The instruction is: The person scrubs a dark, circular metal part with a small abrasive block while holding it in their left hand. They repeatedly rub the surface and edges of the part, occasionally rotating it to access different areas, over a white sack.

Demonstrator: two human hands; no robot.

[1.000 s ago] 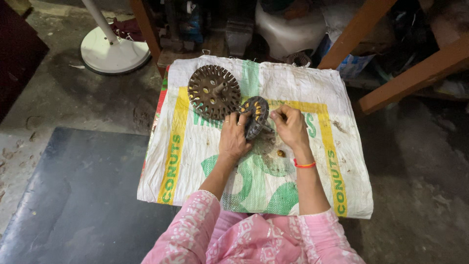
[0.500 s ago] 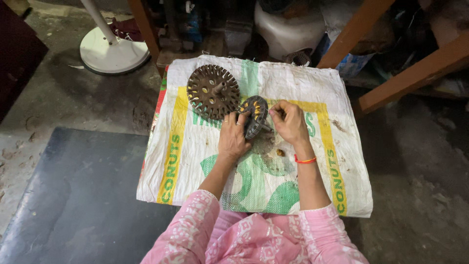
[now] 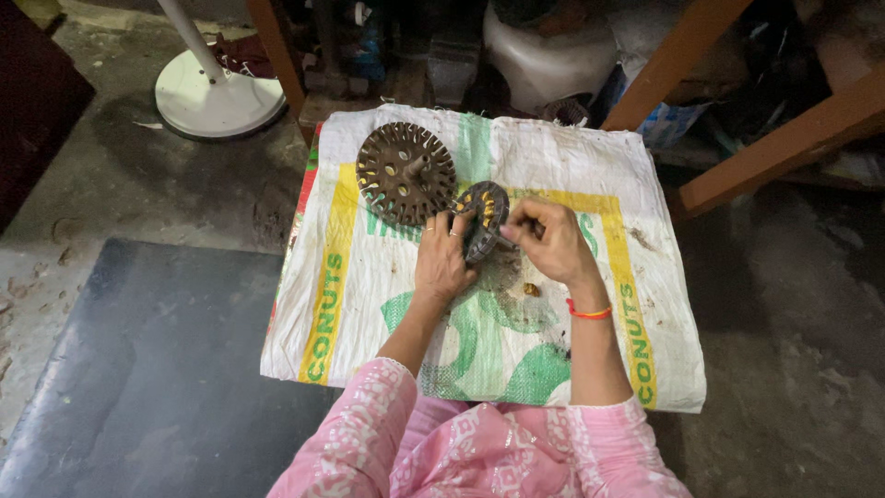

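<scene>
A person in pink patterned sleeves works over a woven plastic sack (image 3: 590, 369) spread flat on the concrete floor (image 3: 138, 212), apparently laid there to catch dirt and small bits, as a dark stain and a small brown piece (image 3: 531, 290) below the hands suggest. The left hand (image 3: 441, 263) props a dark slotted ring (image 3: 485, 218) on edge near the sack's middle, fingers wrapped round its rim to steady it, while the right hand (image 3: 551, 242) meets it from the other side, fingers pressed together as if pinching something small at the slots; what they pinch cannot be made out. Just beside the ring, toward the sack's far edge, a rusty round disc (image 3: 406, 172) with a centre shaft lies flat. A white fan base (image 3: 219, 100) stands well apart, and a dark mat (image 3: 147, 378) covers the floor at the left
</scene>
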